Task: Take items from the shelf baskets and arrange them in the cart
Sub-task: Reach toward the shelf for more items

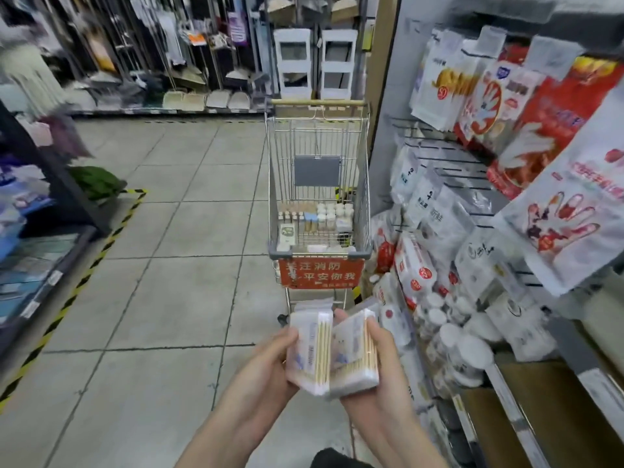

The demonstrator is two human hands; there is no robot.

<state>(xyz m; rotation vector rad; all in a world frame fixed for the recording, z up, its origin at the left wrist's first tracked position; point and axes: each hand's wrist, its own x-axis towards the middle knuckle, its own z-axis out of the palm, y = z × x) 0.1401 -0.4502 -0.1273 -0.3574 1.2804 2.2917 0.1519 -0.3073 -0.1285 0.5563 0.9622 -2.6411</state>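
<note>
My left hand (270,359) grips a clear pack of wooden cotton swabs (309,346), and my right hand (381,363) grips a second swab pack (353,352) tilted against the first. Both packs are held side by side low in the view, just in front of the cart. The metal shopping cart (280,184) stands straight ahead with a red sign (320,271) on its near end. Inside it lie several small white and tan jars (332,212) and boxes in rows on the bottom.
To my right, shelf racks carry hanging glove packets (553,211) and baskets of white jars and bags (452,336). A dark shelf (44,211) runs along the left behind yellow-black floor tape (91,265). Grey tiled floor (169,298) lies between. Brooms and dustpans line the back wall.
</note>
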